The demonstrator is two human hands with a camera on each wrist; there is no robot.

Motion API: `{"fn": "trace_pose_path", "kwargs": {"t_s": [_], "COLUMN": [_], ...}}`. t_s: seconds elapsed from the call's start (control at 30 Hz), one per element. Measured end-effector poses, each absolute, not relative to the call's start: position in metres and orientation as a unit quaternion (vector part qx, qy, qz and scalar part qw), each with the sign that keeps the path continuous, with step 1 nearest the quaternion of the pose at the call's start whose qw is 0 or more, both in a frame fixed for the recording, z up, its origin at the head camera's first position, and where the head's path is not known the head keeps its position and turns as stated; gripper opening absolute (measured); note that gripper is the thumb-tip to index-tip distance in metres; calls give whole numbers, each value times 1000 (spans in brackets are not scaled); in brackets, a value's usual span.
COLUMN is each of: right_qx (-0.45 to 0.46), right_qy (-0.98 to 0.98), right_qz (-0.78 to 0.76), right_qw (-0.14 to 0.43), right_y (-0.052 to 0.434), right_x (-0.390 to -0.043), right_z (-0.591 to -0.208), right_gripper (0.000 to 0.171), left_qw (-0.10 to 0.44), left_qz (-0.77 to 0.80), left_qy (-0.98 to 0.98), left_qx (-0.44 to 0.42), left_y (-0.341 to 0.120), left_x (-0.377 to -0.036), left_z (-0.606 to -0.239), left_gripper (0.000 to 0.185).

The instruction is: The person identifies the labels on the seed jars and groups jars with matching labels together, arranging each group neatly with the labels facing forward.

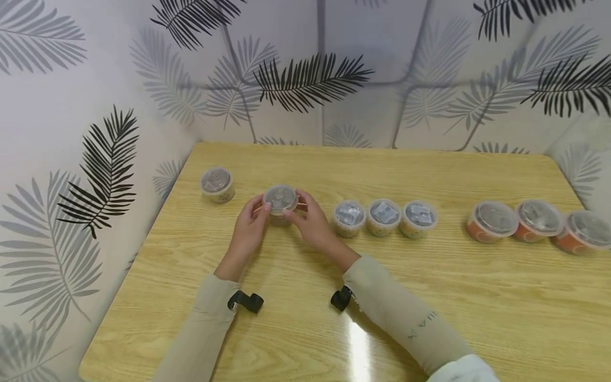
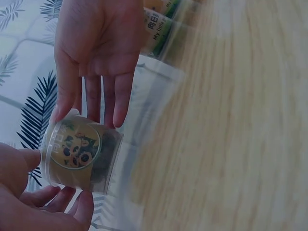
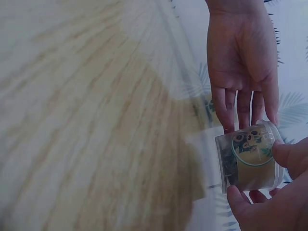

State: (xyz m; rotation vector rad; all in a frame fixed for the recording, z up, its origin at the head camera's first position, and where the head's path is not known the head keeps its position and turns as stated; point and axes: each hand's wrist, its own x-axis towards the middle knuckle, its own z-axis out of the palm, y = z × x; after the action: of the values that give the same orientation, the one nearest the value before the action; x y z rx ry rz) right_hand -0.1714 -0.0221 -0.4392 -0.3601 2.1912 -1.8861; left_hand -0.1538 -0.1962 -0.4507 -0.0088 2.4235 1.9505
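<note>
Between both hands is a clear plastic cup (image 1: pixel 280 198) with a lid and a flower-printed label. My left hand (image 1: pixel 248 227) grips its left side, thumb near the lid rim. From the right, my right hand (image 1: pixel 312 227) grips the opposite side in the same way. In the left wrist view the cup (image 2: pixel 79 154) shows dark contents toward its base, with the left hand (image 2: pixel 43 197) at the lower left. The right wrist view shows the cup (image 3: pixel 252 156) between the fingers of both hands.
Another lidded cup (image 1: pixel 217 183) stands to the left on the wooden table (image 1: pixel 296 318). Three cups with silvery packets in their tops, one of them a near cup (image 1: pixel 349 215), stand right of the hands. Three orange-sided lidded cups (image 1: pixel 492 220) stand farther right. A patterned wall (image 1: pixel 353 116) borders the table.
</note>
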Motion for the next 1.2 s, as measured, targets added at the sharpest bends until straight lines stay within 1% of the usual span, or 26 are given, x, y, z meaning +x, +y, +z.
{"fn": "trace_pose_path", "kwargs": {"t_s": [0.1, 0.17, 0.23, 0.3, 0.43, 0.57, 0.67, 0.83, 1.07, 1.2], "right_qx": [-134, -142, -150, -155, -166, -162, -159, -159, -166, -161], "right_qy": [748, 746, 743, 739, 739, 741, 733, 718, 716, 718], "right_qz": [-641, -643, -646, -649, -646, -644, -654, -670, -669, -669], "right_qw": [108, 97, 88, 92, 92, 95, 99, 103, 110, 107], "right_y": [-18, -17, -16, -15, -14, -15, -18, -22, -21, -22], "right_x": [-165, -164, -163, -159, -156, -152, -151, -148, -139, -141], "right_z": [-433, -438, -441, -438, -441, -444, -448, -449, -432, -442], "right_gripper": [63, 63, 63, 63, 62, 62, 63, 61, 61, 62], "left_qw": [24, 25, 21, 21, 30, 33, 29, 13, 15, 26], "left_qz": [627, 622, 623, 631, 649, 663, 669, 667, 663, 666], "left_qy": [778, 783, 782, 776, 760, 748, 743, 745, 748, 745], "left_qx": [4, 3, 8, 13, 18, 13, 7, -3, -19, -20], "left_y": [-193, -191, -191, -192, -194, -195, -197, -196, -193, -190], "left_x": [-140, -131, -123, -118, -113, -115, -117, -119, -120, -116], "left_z": [-430, -418, -412, -410, -412, -425, -438, -447, -447, -438], "left_gripper": [51, 50, 49, 48, 47, 47, 47, 46, 45, 45]}}
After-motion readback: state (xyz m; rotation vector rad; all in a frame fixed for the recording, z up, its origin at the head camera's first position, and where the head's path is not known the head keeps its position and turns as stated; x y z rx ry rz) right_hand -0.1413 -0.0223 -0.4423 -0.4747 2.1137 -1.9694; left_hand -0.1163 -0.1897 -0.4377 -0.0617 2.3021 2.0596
